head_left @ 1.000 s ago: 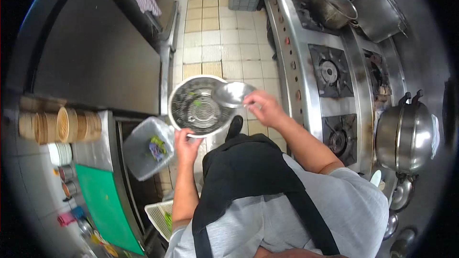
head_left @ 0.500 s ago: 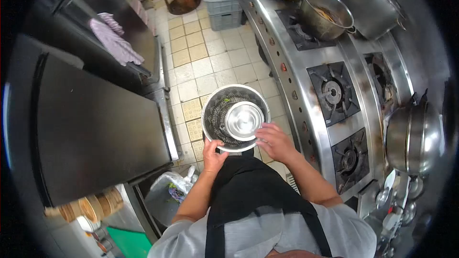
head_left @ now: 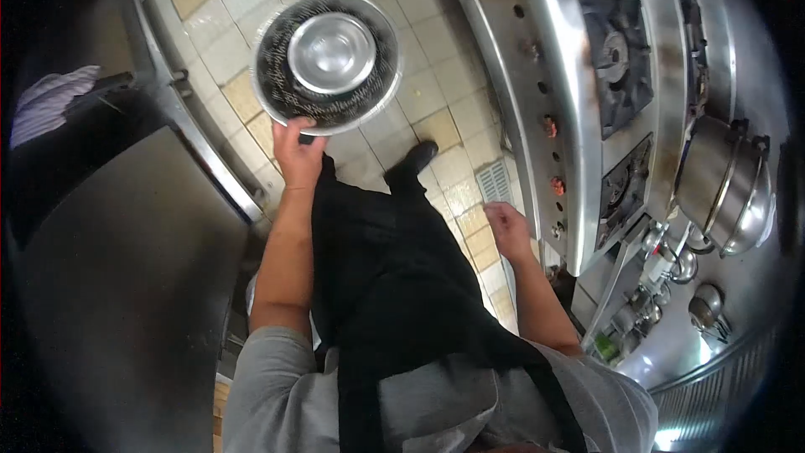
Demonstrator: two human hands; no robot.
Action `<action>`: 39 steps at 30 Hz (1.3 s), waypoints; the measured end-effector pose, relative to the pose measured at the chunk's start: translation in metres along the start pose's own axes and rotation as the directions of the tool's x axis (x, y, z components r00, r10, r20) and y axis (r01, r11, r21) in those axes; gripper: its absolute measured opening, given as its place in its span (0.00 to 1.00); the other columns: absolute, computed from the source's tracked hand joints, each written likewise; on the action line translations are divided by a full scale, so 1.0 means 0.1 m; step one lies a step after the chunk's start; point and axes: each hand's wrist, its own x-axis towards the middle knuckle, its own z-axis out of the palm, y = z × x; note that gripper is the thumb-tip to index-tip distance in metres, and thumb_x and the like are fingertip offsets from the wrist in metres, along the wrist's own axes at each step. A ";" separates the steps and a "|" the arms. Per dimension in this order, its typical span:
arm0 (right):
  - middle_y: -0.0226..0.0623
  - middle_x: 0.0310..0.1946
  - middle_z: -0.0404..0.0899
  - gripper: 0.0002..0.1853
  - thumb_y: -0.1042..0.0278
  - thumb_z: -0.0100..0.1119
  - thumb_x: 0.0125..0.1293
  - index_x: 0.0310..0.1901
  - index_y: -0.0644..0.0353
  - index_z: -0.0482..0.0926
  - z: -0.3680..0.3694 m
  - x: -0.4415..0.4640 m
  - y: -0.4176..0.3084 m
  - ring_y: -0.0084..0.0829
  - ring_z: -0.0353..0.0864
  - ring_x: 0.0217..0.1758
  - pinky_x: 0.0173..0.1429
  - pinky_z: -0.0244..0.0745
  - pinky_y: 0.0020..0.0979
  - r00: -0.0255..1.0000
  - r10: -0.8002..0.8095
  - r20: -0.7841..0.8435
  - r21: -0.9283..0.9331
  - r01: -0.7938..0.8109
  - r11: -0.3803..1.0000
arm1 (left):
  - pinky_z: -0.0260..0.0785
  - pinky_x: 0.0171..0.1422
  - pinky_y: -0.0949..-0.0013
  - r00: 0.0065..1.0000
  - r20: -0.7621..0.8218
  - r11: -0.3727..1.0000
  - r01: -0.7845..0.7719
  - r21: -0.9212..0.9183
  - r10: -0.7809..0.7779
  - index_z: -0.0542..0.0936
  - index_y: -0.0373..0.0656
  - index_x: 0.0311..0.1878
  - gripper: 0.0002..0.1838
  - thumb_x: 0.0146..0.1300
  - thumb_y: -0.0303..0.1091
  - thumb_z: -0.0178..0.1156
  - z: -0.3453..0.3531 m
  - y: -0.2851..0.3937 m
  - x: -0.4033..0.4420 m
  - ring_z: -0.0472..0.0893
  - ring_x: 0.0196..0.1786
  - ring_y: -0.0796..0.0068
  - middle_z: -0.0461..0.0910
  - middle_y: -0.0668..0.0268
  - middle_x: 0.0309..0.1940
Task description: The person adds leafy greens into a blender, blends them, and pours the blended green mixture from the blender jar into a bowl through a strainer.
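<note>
A metal colander (head_left: 379,59) with a perforated wall is held out in front of me, over the tiled floor. My left hand (head_left: 295,149) grips its near rim, thumb and fingers around the edge. Inside the colander sits a smaller stainless steel bowl (head_left: 332,54), its shiny inside facing up. My right hand (head_left: 508,226) is away from both, lower and to the right beside the stove front. Its fingers are loosely bent and apart, slightly blurred, and nothing shows in them.
On the right runs a steel stove (head_left: 541,59) with knobs and burners (head_left: 616,59). A large pot (head_left: 713,176) and hanging ladles (head_left: 683,264) are beyond it. On the left stand a dark fridge door (head_left: 126,277) and a striped cloth (head_left: 54,105). A floor drain (head_left: 493,180) lies ahead.
My right hand has let go of the colander and dropped to my side. The left hand still holds the colander, now further forward and left in view. My view has turned and moved along the stove.
</note>
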 end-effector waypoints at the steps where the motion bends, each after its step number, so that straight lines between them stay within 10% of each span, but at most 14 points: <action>1: 0.40 0.39 0.83 0.11 0.66 0.57 0.69 0.47 0.64 0.80 0.15 0.08 0.13 0.29 0.82 0.44 0.49 0.75 0.29 0.999 -0.010 0.052 -0.001 0.010 1.000 | 0.71 0.51 0.64 0.999 -0.010 0.999 0.030 -0.032 -0.031 0.77 0.42 0.37 0.17 0.43 0.22 0.73 0.08 -0.17 -0.03 0.77 0.47 0.59 0.74 0.60 0.40; 7: 0.36 0.38 0.83 0.14 0.60 0.58 0.70 0.47 0.63 0.79 0.83 0.94 0.42 0.25 0.80 0.42 0.48 0.75 0.27 0.992 0.077 0.095 0.018 -0.079 0.997 | 0.69 0.44 0.73 0.960 -0.096 0.946 0.239 -0.217 -0.265 0.78 0.41 0.38 0.17 0.46 0.19 0.73 0.59 -0.88 -0.39 0.75 0.44 0.74 0.72 0.66 0.42; 12: 0.35 0.38 0.82 0.12 0.64 0.58 0.69 0.48 0.63 0.79 1.09 1.62 0.71 0.26 0.78 0.44 0.51 0.73 0.27 0.981 0.163 0.105 -0.024 -0.161 0.987 | 0.69 0.50 0.70 0.955 -0.084 0.958 0.287 0.028 -0.284 0.78 0.42 0.39 0.18 0.44 0.19 0.73 0.84 -1.47 -0.69 0.75 0.45 0.69 0.70 0.64 0.41; 14: 0.33 0.37 0.82 0.12 0.66 0.59 0.68 0.48 0.64 0.79 1.13 1.85 0.85 0.24 0.77 0.42 0.50 0.73 0.26 0.984 0.158 0.078 -0.059 -0.153 0.986 | 0.69 0.52 0.72 0.893 -0.091 0.882 0.411 -0.228 -0.440 0.77 0.40 0.39 0.17 0.47 0.18 0.71 0.95 -1.53 -0.69 0.75 0.46 0.74 0.71 0.66 0.43; 24: 0.33 0.36 0.82 0.13 0.65 0.62 0.66 0.48 0.63 0.80 1.42 2.53 1.43 0.23 0.78 0.40 0.48 0.74 0.26 0.969 0.242 0.051 -0.061 -0.239 0.969 | 0.69 0.54 0.70 0.933 -0.119 0.901 0.286 -0.325 -0.339 0.75 0.38 0.44 0.18 0.52 0.16 0.68 0.93 -1.65 -0.42 0.75 0.45 0.74 0.77 0.64 0.41; 31: 0.35 0.44 0.78 0.16 0.62 0.59 0.68 0.53 0.58 0.74 1.22 3.50 1.95 0.33 0.81 0.47 0.50 0.78 0.34 0.898 0.437 -0.053 0.356 -0.392 0.849 | 0.65 0.60 0.68 0.917 -0.120 0.921 0.364 -0.139 -0.380 0.76 0.38 0.45 0.14 0.56 0.18 0.66 0.64 -1.82 -0.37 0.74 0.49 0.71 0.77 0.64 0.44; 39: 0.45 0.46 0.72 0.21 0.57 0.54 0.70 0.57 0.60 0.66 0.29 4.75 2.80 0.45 0.77 0.49 0.56 0.77 0.49 0.792 0.527 -0.307 0.676 -0.208 0.707 | 0.70 0.59 0.67 0.920 -0.203 0.942 0.326 -0.083 -0.336 0.74 0.35 0.49 0.14 0.60 0.16 0.59 0.19 -2.05 -0.36 0.75 0.50 0.69 0.77 0.59 0.47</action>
